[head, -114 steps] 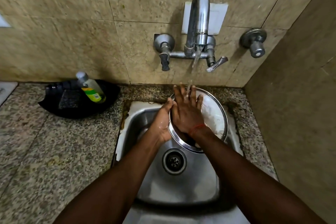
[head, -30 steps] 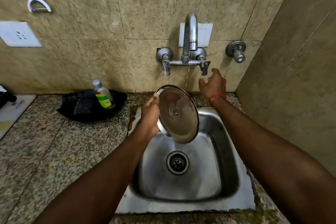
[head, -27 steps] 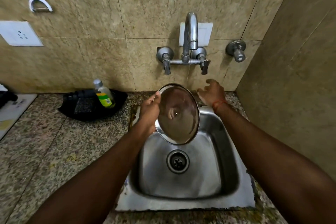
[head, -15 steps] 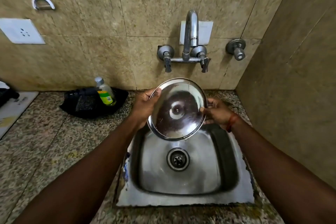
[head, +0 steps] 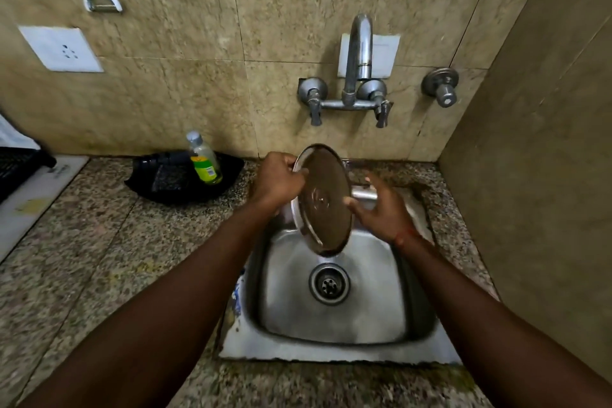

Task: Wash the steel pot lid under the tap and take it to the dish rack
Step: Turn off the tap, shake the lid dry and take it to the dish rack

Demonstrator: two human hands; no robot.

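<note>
The steel pot lid point(head: 323, 205) hangs above the steel sink point(head: 331, 353), turned almost edge-on with its shiny inner face towards me. My left hand point(head: 278, 180) grips its upper left rim. My right hand point(head: 384, 212) is at the lid's right edge, thumb on the rim and fingers curled around a steel part behind it that looks like the knob. The wall tap point(head: 359, 53) stands above the lid with no water running and both levers pointing down.
A black tray point(head: 165, 190) with a scrub pad and a dish-soap bottle point(head: 203, 159) sits on the granite counter left of the sink. A black rack-like object point(head: 16, 169) shows at the far left edge. A tiled side wall point(head: 546, 142) closes the right.
The water has stopped and my right hand has come off the tap lever and onto the lid. The lid has turned from facing me to nearly edge-on.
</note>
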